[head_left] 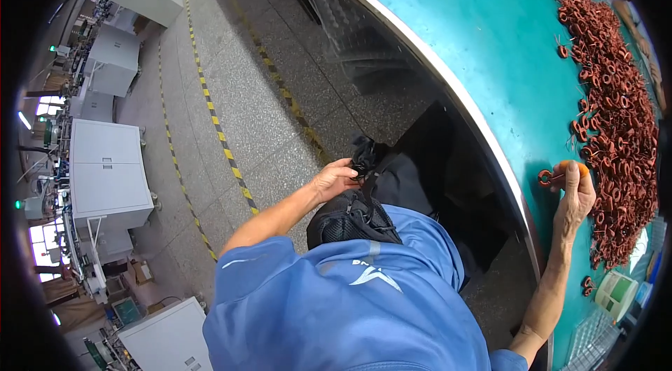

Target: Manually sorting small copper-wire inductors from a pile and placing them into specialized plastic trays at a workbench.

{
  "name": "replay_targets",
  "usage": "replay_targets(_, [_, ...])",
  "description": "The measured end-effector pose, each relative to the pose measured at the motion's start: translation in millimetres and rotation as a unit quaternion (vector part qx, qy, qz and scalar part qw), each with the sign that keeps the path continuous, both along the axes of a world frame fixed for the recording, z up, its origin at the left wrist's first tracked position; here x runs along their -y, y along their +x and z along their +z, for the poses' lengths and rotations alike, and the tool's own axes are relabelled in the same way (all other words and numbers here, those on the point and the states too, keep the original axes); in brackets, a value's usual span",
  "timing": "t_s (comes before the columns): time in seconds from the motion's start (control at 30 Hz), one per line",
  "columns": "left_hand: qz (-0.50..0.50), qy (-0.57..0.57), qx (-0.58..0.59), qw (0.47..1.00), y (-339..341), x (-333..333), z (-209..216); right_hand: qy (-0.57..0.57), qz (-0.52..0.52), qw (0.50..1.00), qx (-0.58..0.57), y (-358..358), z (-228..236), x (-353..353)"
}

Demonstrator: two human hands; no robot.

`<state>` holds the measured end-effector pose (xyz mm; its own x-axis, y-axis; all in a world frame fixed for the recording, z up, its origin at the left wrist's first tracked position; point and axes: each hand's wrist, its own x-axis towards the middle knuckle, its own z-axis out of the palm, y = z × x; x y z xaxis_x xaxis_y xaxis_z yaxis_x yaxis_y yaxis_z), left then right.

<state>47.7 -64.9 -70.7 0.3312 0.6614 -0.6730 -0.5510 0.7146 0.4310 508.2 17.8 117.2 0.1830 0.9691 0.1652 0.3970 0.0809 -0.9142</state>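
Observation:
My left hand [336, 178] is at my waist, its fingers pinching a bunched black strap or cloth [364, 156]. Just below it, a black mesh-sided pouch [350, 220] lies against my blue shirt. Over the table's near edge, my right hand [575, 196] is closed with a reddish-brown wire-wound ring coil [545, 177] at its fingertips. Something orange, perhaps a finger cover, shows at one finger of this hand. A long heap of similar ring coils [619, 126] lies right beside it on the green table top [483, 42].
A pale rim [448, 70] edges the table. Near the heap's close end are a green and white roll [616, 294] and a clear tray [591, 336]. Left, beyond yellow-black floor tape [222, 143], stand white cabinets [108, 168] with machines. Dark stacked sheets [364, 42] sit under the table.

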Motion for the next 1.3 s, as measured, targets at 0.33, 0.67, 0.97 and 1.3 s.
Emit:
replay_targets(0.33, [-0.369, 0.09, -0.427, 0.82, -5, -41, 42, 0.018, 0.005, 1.0, -0.022, -1, 7, -7])
replay_targets(0.67, [-0.313, 0.479, -0.266, 0.776, 180, -125, 246, 0.066, 0.021, 0.988, -0.135, -1, 32, 1])
replay_targets(0.97, [-0.262, 0.53, -0.096, 0.801, 314, -140, 218, 0.158, -0.099, 0.982, 0.0, 2, 37, -3])
replay_targets(1.3, [-0.323, 0.296, 0.21, 0.874, 309, -145, 219, 0.17, -0.045, 0.984, -0.036, 9, 47, -5])
